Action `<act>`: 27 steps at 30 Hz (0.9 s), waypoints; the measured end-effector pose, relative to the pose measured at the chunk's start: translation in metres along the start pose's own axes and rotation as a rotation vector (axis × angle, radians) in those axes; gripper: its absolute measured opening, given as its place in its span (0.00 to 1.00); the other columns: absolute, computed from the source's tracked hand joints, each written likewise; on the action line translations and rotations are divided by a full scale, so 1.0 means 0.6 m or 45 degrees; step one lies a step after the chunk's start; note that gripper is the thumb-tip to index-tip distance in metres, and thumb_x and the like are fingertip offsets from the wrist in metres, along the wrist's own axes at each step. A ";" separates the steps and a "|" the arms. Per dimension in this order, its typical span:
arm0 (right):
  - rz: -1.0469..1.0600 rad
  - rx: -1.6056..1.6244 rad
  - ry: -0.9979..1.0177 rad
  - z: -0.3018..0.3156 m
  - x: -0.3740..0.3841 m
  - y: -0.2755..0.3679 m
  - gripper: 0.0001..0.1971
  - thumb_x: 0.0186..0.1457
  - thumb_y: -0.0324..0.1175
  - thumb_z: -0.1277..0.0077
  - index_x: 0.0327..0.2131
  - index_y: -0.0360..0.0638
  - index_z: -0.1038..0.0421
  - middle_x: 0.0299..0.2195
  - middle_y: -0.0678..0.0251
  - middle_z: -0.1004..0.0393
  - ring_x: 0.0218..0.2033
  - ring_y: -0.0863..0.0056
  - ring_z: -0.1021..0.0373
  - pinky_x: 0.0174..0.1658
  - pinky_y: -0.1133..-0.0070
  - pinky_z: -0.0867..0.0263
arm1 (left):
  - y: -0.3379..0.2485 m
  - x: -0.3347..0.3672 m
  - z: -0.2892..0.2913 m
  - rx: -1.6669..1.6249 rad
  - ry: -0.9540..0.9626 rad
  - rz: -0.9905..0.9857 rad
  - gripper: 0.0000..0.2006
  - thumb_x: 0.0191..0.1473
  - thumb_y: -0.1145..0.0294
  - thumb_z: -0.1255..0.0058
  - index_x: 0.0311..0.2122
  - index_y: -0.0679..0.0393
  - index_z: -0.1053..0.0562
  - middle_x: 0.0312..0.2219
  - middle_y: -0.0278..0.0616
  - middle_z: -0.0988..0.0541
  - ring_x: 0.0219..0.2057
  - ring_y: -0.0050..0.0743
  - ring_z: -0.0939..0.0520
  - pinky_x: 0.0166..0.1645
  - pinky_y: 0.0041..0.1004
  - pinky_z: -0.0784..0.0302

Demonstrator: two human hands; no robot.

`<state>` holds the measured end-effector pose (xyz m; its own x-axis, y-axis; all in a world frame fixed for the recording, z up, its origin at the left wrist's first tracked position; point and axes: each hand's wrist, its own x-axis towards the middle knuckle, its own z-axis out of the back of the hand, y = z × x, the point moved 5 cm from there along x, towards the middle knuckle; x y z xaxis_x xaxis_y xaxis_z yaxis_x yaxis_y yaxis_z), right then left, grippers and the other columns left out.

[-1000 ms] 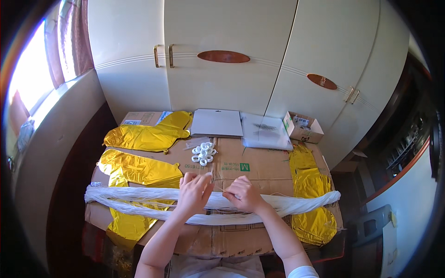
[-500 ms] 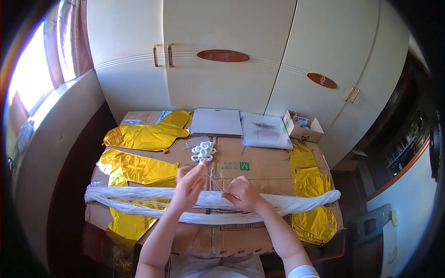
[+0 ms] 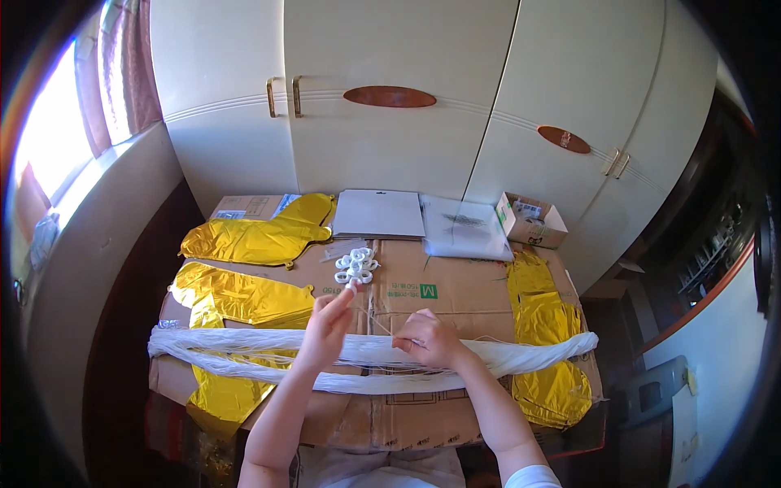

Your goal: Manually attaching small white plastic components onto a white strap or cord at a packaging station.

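Note:
A thin white string (image 3: pixel 374 320) runs between my two hands above the cardboard-covered table. My left hand (image 3: pixel 327 327) is closed with the index finger stretched forward; something white, like a loop of the string, sits at its fingertip. My right hand (image 3: pixel 429 337) pinches the string's other end, fingers curled. Just beyond the left fingertip lies a small pile of white string coils (image 3: pixel 355 263). Under both hands a long hank of white string (image 3: pixel 537 355) stretches across the table, its strands loosely looped.
Golden foil balloons, flat, lie at the left (image 3: pixel 244 293) and right (image 3: pixel 549 342). Along the back are a grey-white board (image 3: pixel 380 214), clear plastic bags (image 3: pixel 464 230) and a small open box (image 3: pixel 533 221). A cabinet (image 3: pixel 390 49) stands behind the cardboard (image 3: pixel 480 293).
My left hand and its raised finger have shifted slightly left and down. My right hand stays almost in place, with the string still stretched between the hands.

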<state>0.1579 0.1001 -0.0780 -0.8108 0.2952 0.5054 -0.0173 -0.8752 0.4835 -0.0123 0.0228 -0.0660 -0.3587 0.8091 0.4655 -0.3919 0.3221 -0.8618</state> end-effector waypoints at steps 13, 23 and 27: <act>-0.049 -0.131 -0.013 0.000 0.002 0.006 0.05 0.47 0.35 0.48 0.24 0.46 0.27 0.20 0.73 0.30 0.29 0.73 0.35 0.38 0.79 0.42 | 0.002 -0.003 -0.008 -0.780 0.035 0.330 0.12 0.50 0.67 0.53 0.39 0.59 0.27 0.33 0.43 0.24 0.36 0.28 0.29 0.39 0.24 0.38; -0.158 0.046 -0.115 0.013 0.004 -0.008 0.04 0.47 0.35 0.47 0.26 0.47 0.26 0.20 0.74 0.30 0.29 0.75 0.37 0.41 0.77 0.42 | 0.053 -0.022 -0.019 -1.526 0.459 0.366 0.10 0.54 0.69 0.58 0.33 0.66 0.29 0.28 0.41 0.24 0.27 0.24 0.28 0.34 0.25 0.35; -0.135 0.099 0.055 0.001 -0.001 0.001 0.04 0.46 0.34 0.46 0.26 0.47 0.26 0.20 0.73 0.30 0.30 0.74 0.38 0.40 0.76 0.41 | -0.009 -0.003 -0.026 -0.802 0.020 0.380 0.10 0.53 0.71 0.58 0.38 0.63 0.29 0.28 0.38 0.25 0.29 0.26 0.31 0.41 0.26 0.36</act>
<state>0.1586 0.0996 -0.0776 -0.8315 0.3663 0.4177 -0.0602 -0.8068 0.5877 0.0039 0.0272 -0.0655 -0.3608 0.9128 0.1915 0.2892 0.3047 -0.9075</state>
